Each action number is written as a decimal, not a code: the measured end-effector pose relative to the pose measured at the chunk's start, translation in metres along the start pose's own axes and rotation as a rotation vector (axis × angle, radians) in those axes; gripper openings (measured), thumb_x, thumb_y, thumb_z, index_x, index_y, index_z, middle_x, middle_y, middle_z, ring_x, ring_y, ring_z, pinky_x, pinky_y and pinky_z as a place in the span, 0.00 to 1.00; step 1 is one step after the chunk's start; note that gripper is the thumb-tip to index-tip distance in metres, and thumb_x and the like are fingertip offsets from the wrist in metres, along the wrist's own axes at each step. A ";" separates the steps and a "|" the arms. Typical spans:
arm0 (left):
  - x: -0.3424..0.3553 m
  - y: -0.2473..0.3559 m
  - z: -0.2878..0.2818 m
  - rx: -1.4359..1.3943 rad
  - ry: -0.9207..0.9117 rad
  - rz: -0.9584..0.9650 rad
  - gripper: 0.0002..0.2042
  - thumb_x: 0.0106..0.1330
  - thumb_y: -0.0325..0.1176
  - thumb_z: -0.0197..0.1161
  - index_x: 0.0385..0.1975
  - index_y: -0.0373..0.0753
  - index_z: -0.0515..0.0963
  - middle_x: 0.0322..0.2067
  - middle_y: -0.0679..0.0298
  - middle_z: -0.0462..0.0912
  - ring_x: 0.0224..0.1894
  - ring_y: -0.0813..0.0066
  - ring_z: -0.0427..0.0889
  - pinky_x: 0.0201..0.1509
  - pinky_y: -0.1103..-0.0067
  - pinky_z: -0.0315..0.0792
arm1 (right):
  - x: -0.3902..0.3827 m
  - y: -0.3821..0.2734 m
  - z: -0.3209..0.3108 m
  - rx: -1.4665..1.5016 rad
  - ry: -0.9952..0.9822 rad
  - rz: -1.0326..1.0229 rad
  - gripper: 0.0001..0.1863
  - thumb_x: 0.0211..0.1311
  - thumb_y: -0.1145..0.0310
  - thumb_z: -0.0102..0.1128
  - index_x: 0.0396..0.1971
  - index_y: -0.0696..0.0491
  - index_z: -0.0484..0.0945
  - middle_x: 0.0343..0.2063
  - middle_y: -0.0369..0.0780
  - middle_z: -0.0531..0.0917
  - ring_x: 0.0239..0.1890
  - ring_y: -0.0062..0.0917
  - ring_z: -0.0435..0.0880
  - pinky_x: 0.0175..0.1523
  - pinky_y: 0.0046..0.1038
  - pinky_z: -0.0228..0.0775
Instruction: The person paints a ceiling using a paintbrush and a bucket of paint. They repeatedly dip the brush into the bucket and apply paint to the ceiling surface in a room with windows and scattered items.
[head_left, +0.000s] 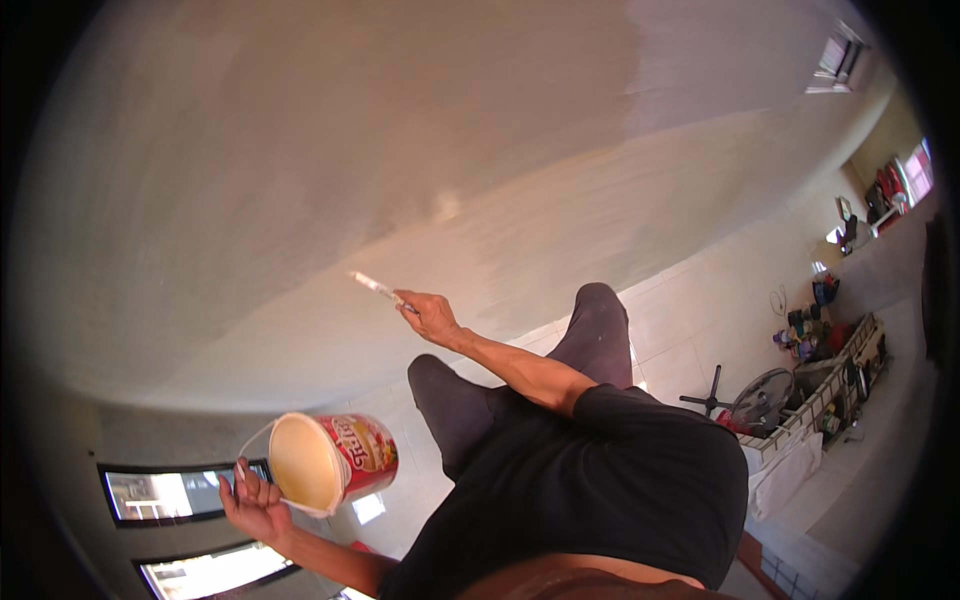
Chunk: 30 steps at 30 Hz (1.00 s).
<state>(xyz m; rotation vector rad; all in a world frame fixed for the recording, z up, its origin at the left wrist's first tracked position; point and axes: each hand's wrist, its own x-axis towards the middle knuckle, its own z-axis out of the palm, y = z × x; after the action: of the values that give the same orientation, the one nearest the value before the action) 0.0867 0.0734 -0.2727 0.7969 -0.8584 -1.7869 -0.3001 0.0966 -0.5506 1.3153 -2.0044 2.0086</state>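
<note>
In my right hand [430,315] is a slim paintbrush [374,285], its pale, paint-smeared end pointing toward the wall [300,180]. Fingers wrap its handle, and a small gap seems to lie between its tip and the wall, though I cannot tell exactly. My left hand [258,510], lower left, is closed on the thin handle of a plastic bucket [370,458]. This bucket is tipped, so its mouth faces left and shows a cream-yellow inside. Red and white printing covers its outer side. How much paint is in it cannot be made out.
Darker and lighter patches mark the broad wall. My bent knees [600,325] stand close to it over pale floor tiles [680,320]. To the right are a black fan [762,402], a long white rack [800,430] of mixed items and several small containers. Windows [180,493] show at lower left.
</note>
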 end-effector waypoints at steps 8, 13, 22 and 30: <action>-0.012 0.008 -0.006 0.157 0.105 0.031 0.24 0.66 0.53 0.56 0.42 0.33 0.74 0.23 0.66 0.74 0.12 0.84 0.54 0.16 0.82 0.50 | 0.060 0.065 -0.224 -0.042 0.122 0.198 0.13 0.61 0.66 0.64 0.44 0.52 0.83 0.30 0.42 0.86 0.31 0.24 0.84 0.38 0.26 0.75; -0.018 0.010 0.039 0.193 0.132 0.034 0.21 0.66 0.51 0.56 0.38 0.36 0.73 0.30 0.62 0.81 0.14 0.84 0.57 0.18 0.84 0.52 | 0.068 0.084 -0.384 -0.188 0.469 0.207 0.11 0.61 0.69 0.66 0.43 0.54 0.84 0.23 0.29 0.80 0.26 0.12 0.71 0.30 0.17 0.64; 0.025 -0.006 0.083 0.097 -0.202 -0.182 0.17 0.71 0.45 0.51 0.37 0.34 0.74 0.13 0.73 0.63 0.12 0.85 0.53 0.14 0.86 0.48 | 0.049 0.038 -0.469 0.136 0.997 0.151 0.15 0.65 0.68 0.60 0.44 0.65 0.79 0.29 0.41 0.84 0.31 0.22 0.85 0.38 0.22 0.78; 0.047 -0.039 0.107 0.144 -0.425 -0.308 0.19 0.72 0.45 0.49 0.39 0.32 0.75 0.12 0.75 0.60 0.11 0.86 0.52 0.14 0.87 0.47 | -0.011 -0.085 -0.351 0.822 0.640 0.407 0.18 0.68 0.65 0.44 0.44 0.65 0.74 0.35 0.50 0.84 0.33 0.31 0.85 0.38 0.28 0.77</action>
<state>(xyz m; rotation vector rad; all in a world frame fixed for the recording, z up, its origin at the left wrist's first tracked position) -0.0350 0.0622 -0.2541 0.6759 -1.2020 -2.2342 -0.4327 0.4092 -0.4255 0.1344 -1.2387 3.0741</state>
